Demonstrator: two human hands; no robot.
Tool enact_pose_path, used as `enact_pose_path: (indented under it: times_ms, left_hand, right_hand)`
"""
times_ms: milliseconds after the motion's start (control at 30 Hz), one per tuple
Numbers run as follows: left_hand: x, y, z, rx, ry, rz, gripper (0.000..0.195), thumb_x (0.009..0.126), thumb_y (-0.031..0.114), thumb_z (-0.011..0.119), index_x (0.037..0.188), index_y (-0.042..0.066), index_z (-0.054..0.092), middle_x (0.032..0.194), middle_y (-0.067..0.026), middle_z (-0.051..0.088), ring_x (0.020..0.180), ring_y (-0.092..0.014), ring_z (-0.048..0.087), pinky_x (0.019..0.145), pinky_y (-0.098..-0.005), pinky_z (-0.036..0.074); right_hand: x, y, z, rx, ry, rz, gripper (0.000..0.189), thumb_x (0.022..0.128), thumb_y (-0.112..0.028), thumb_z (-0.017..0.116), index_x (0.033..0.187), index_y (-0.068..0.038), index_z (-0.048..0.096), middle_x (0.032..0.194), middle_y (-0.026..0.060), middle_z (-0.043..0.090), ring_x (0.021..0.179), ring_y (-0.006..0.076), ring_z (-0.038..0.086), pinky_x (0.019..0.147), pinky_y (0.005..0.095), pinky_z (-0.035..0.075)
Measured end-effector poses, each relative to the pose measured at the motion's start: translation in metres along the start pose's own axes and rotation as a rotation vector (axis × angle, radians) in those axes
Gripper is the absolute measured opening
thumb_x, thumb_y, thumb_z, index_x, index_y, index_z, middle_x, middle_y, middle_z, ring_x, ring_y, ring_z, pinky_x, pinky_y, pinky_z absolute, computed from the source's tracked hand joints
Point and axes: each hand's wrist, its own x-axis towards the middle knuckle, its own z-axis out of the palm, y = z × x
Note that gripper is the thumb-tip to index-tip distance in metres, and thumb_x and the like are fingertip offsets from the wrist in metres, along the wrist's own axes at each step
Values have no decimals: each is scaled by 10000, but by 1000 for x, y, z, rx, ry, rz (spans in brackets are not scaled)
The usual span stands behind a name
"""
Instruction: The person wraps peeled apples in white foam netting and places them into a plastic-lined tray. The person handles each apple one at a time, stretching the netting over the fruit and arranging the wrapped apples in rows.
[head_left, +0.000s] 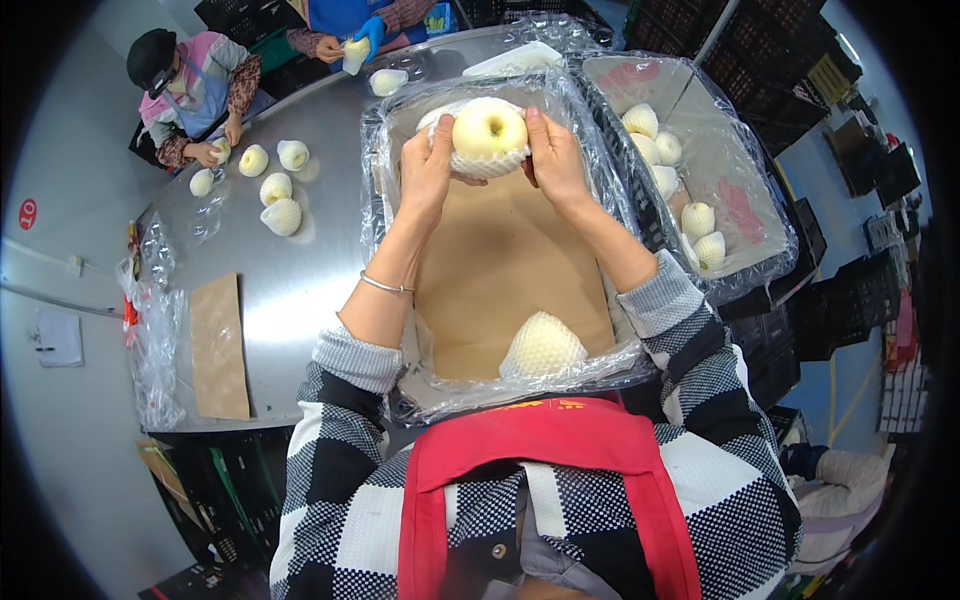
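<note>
Between both hands I hold a pale yellow pear-like fruit (487, 129) in a white foam net, its stem hollow facing me. My left hand (429, 161) grips its left side and my right hand (553, 156) its right side, over the far part of a plastic-lined crate (626, 202). Another foam net shows just behind the held fruit; whether it has a fruit in it is unclear. Brown paper (510, 255) covers the crate's bottom. One netted fruit (543, 349) lies at the crate's near end.
A second lined crate (780, 255) with several netted fruits stands at right. On the metal table (300, 330) lie several netted fruits (281, 216), a cardboard sheet (218, 346) and plastic film (159, 360). Two co-workers handle fruit at the table's far side. A white tray (517, 60) lies behind the crate.
</note>
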Motion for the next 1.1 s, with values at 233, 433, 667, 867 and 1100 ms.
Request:
enact_pose_path:
  times_ms: [233, 433, 667, 867, 1100]
  left_hand:
    - [-1, 2, -2, -111, 33, -49, 374, 1133, 340, 472, 1164, 6, 638, 881, -59, 712, 627, -128, 666, 486, -259, 535]
    - [0, -2, -5, -139, 27, -96, 352, 1133, 304, 473, 1189, 1, 644, 892, -67, 722, 637, -133, 669, 470, -255, 501]
    - [2, -4, -7, -129, 48, -149, 372, 1134, 314, 468, 1195, -2, 655, 915, -75, 734, 664, -141, 684, 464, -260, 494]
    - [-1, 2, -2, -25, 91, -114, 312, 1137, 282, 453, 1186, 25, 624, 921, -48, 711, 664, -113, 665, 473, -237, 502]
    - [2, -3, -7, -50, 93, -170, 346, 1144, 287, 422, 1203, 10, 620, 924, -66, 715, 666, -128, 668, 483, -250, 507]
  right_hand:
    - [-6, -8, 0, 201, -123, 165, 389, 1150, -317, 418, 1041, -34, 663, 643, -6, 536, 474, 76, 465, 434, 243, 344]
    - [-10, -15, 2, 257, -119, 167, 380, 1143, -280, 417, 1035, -13, 664, 638, 14, 554, 468, 84, 481, 435, 253, 367]
    - [-9, -18, 0, 214, -125, 184, 393, 1134, -318, 449, 1006, -10, 656, 656, 16, 579, 473, 83, 501, 437, 258, 386]
    - [-11, -23, 1, 178, -183, 258, 501, 1033, -492, 635, 1229, -32, 643, 691, -1, 572, 508, 69, 533, 472, 220, 386]
    - [-8, -22, -3, 244, -274, 226, 711, 976, -451, 732, 1459, 26, 519, 730, 30, 610, 531, 88, 576, 491, 241, 441]
